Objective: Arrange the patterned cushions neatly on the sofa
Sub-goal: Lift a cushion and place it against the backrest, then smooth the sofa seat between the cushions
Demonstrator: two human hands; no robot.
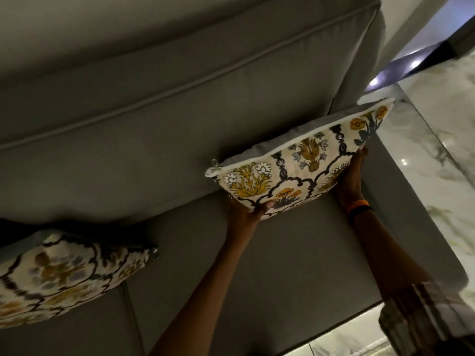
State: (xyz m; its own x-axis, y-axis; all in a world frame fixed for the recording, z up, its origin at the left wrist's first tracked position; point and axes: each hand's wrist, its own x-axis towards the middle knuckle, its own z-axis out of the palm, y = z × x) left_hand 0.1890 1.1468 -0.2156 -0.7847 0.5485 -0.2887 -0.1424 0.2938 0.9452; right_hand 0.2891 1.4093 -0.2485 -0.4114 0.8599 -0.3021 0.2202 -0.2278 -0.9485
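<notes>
A cream cushion with yellow and black flower print [303, 160] is held up against the grey sofa's back cushion [154, 140] near the sofa's right end. My left hand [246, 209] grips its lower left edge. My right hand [352, 176], with an orange and black wristband, holds its lower right side. A second cushion of the same pattern [64, 273] lies on the seat at the left, leaning at the backrest; it looks blurred.
The grey seat cushion [282, 265] stretches under my arms, with a seam at the left. The sofa's right arm [401, 201] borders a glossy marble floor [437, 155]. A striped sleeve shows at the bottom right.
</notes>
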